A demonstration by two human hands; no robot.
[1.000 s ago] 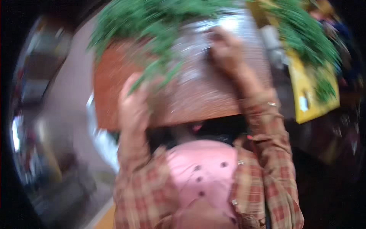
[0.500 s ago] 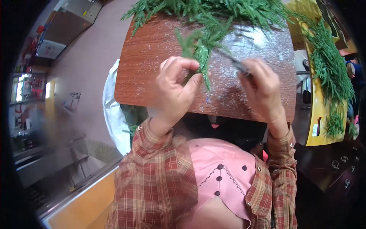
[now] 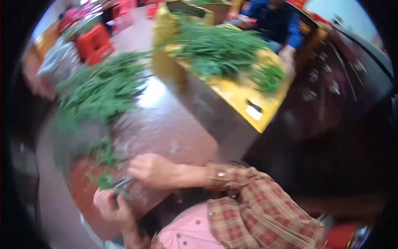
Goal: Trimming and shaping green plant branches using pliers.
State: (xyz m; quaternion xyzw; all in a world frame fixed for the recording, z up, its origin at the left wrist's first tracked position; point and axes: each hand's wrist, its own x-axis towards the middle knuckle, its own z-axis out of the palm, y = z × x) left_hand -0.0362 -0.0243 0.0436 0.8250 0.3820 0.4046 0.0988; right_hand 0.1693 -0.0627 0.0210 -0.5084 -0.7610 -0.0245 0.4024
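My left hand (image 3: 112,206), low at the left, is closed on the end of a green pine sprig (image 3: 103,179). Its thumb is bent against the fingers. Just above it, my right hand (image 3: 152,169) is wrapped round a slim grey hand tool (image 3: 123,181). The tip of that tool reaches the sprig beside my left fingers; blur hides whether it touches and which kind of tool it is. Both hands are over the reddish-brown table (image 3: 182,139). A heap of green pine branches (image 3: 101,85) covers the far side of the table.
To the right stands a yellow-topped table (image 3: 232,93) with another pile of pine branches (image 3: 219,45). A person in dark blue (image 3: 275,25) is behind it, one hand (image 3: 287,56) near its edge. Red stools (image 3: 95,43) and a pale bag (image 3: 62,62) are beyond at the left.
The view has swung to the right, bringing the yellow table and the other person into sight. My right hand has brought the tool close to the sprig in my left hand.
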